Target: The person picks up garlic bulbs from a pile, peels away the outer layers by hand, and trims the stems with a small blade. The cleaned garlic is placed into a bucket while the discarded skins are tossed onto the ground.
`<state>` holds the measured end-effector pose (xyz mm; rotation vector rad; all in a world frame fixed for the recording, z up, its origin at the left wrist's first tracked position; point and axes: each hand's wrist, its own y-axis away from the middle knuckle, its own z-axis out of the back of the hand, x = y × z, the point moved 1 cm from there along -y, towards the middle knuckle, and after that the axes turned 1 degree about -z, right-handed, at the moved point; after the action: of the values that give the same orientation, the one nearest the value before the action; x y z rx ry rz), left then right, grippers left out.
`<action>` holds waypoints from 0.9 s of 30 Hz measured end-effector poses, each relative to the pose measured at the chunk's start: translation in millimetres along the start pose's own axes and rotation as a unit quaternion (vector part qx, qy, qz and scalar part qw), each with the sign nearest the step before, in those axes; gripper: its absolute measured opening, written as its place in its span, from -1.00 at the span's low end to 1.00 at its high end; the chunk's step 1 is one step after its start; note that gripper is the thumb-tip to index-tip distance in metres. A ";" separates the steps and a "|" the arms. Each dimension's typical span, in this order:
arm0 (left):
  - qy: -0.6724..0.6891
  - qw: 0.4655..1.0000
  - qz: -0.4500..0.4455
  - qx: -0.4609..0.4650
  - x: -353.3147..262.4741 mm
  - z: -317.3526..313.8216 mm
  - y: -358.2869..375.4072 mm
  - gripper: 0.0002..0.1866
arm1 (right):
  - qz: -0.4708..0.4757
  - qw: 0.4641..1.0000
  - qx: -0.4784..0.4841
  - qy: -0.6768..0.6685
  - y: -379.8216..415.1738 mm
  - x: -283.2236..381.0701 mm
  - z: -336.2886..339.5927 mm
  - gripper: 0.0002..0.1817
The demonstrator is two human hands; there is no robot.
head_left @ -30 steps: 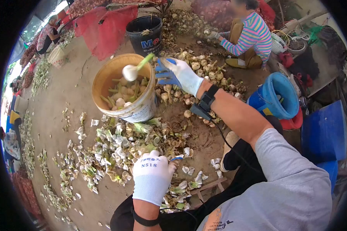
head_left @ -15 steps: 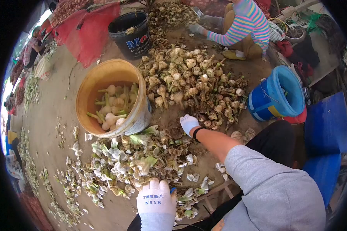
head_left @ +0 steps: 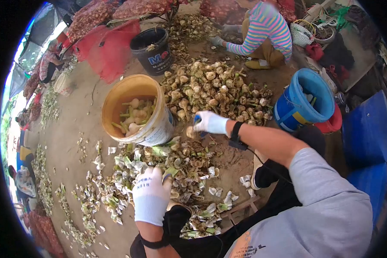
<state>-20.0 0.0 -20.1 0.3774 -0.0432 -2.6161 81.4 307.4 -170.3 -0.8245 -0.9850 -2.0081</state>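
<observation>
My right hand [head_left: 211, 123], in a white glove with blue on its finger side, is closed on a brownish garlic bulb [head_left: 191, 132] just in front of the garlic pile [head_left: 210, 84]. My left hand [head_left: 149, 191], gloved in white with printing on the back, hovers over peeled skins and leaves [head_left: 182, 172]. Its fingers are curled, and I cannot make out what they hold. Beyond the left hand, a yellowish bucket [head_left: 109, 109] leans toward me with cleaned garlic [head_left: 137, 114] inside, pale bulbs with green stems.
To the right stands a blue bucket [head_left: 288, 109] with a few pale pieces inside. A black bucket [head_left: 152, 53] stands behind the yellowish one, beside red netting [head_left: 116, 56]. A co-worker in a striped top [head_left: 268, 30] crouches at the far side of the pile. Blue panels [head_left: 370, 129] stand at the right.
My right hand has lifted off the pile's near edge and come slightly left, now with a garlic bulb. My left hand has moved left and up. The whole view has shifted a little.
</observation>
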 end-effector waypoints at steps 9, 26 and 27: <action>0.078 0.991 -0.074 -0.083 -35.3 12.5 -19.6 -0.77 | 0.076 0.947 0.042 -0.309 101.2 100.4 75.9 -0.76; 0.137 0.945 -0.234 -0.181 -97.1 -2.6 -24.1 -0.68 | 0.090 0.988 0.050 -0.115 117.0 112.6 38.1 -0.27; 0.148 0.945 -0.226 -0.183 -94.7 -5.3 -26.9 -0.69 | 0.089 0.988 0.048 -0.117 118.2 111.8 38.9 -0.27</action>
<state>48.4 69.0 -3.4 0.7063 0.6983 -2.8874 129.4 251.8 -20.0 -1.0729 -1.0900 -1.7269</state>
